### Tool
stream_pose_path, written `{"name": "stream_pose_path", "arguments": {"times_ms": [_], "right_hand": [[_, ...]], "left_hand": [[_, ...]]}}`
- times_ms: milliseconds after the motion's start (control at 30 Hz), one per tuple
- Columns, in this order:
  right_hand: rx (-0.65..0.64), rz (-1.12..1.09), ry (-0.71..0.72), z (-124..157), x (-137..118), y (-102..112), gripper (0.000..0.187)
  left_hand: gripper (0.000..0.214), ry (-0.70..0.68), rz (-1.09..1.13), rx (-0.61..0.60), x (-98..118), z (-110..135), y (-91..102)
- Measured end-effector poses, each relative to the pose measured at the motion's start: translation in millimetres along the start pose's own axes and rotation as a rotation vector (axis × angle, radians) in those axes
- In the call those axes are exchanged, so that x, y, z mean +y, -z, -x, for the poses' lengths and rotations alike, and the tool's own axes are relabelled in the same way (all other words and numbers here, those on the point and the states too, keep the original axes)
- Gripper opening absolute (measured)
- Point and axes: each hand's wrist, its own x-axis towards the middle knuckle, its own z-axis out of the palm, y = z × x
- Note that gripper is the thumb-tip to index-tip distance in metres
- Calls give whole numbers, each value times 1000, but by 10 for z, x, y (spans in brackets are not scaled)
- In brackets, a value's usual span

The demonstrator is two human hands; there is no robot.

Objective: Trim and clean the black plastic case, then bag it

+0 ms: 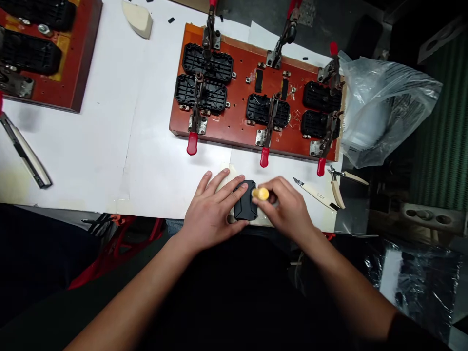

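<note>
A small black plastic part [245, 201] lies on a pale pad at the near edge of the white table [109, 146]. My left hand [212, 212] lies flat over its left side, fingers spread and pressing it down. My right hand [288, 209] is closed around a tool with a yellow wooden handle [261, 194], whose end meets the part's right edge. The tool's tip is hidden.
A red-brown jig board [241, 122] with red-handled toggle clamps holds several black parts behind my hands. A craft knife [315, 193] and nippers [338, 183] lie to the right, next to a clear plastic bag [383, 107]. Another jig board [78, 73] and a utility knife [25, 153] are at left.
</note>
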Motion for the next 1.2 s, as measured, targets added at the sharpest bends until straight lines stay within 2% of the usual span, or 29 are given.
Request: {"name": "stream_pose_path", "arguments": {"times_ms": [67, 100, 167, 267, 333, 367, 433, 467, 500, 533, 633, 700, 767, 800, 867, 933, 967, 1033, 1067, 1100, 1133, 1200], "right_hand": [[81, -4, 33, -39, 35, -8, 16], [80, -15, 42, -15, 38, -11, 15], [-8, -47, 38, 112, 16, 9, 12], [-216, -64, 22, 285, -16, 152, 10], [-216, -46, -6, 216, -4, 324, 18], [-144, -33, -26, 107, 10, 429, 27], [79, 29, -56, -235, 38, 661, 42], [174, 92, -62, -447, 46, 778, 44], [214, 182, -74, -669, 51, 887, 42], [207, 285, -98, -889, 52, 981, 40], [55, 484, -232, -1422, 57, 1146, 31], [20, 488, -282, -1581, 66, 1178, 25], [68, 477, -292, -1518, 74, 1184, 34], [113, 470, -289, -1396, 75, 1180, 40], [209, 358, -249, -982, 73, 1152, 44], [194, 72, -202, -376, 96, 1071, 36], [51, -112, -196, -21, 134, 998, 32], [-370, -419, -308, 734, 297, 778, 36], [-469, -511, -405, 1105, 429, 637, 39], [-491, -531, -504, 1452, 593, 484, 40], [-425, -490, -616, 1760, 781, 330, 42], [-135, -334, -842, 2220, 1188, 54, 43]], "left_hand": [[80, 4, -4, 1, 5, -5, -8], [80, 6, -4, -2, 7, -7, -10], [79, 4, 1, -7, 10, -8, -12], [78, -1, -9, -6, 13, 0, -5], [78, -2, -31, -1, 15, 13, 2], [77, -1, -45, 0, 15, 21, 3], [77, -8, -78, 4, 10, 36, -2], [78, -15, -97, 8, 4, 42, -7], [78, -24, -117, 12, -3, 48, -13], [79, -36, -135, 17, -11, 53, -18], [83, -63, -177, 19, -38, 68, -21], [84, -64, -191, 8, -49, 76, -13], [85, -57, -187, -4, -44, 81, -3], [86, -53, -177, -11, -37, 82, 3], [91, -39, -147, -27, -20, 80, 18], [98, -21, -116, -46, -10, 75, 39], [99, -13, -106, -57, -7, 74, 52], [101, -10, -93, -77, -4, 69, 81], [102, -13, -88, -85, -1, 64, 93], [104, -16, -83, -93, 5, 56, 102], [107, -16, -78, -100, 14, 43, 108], [113, -14, -78, -114, 48, 2, 105]]}}
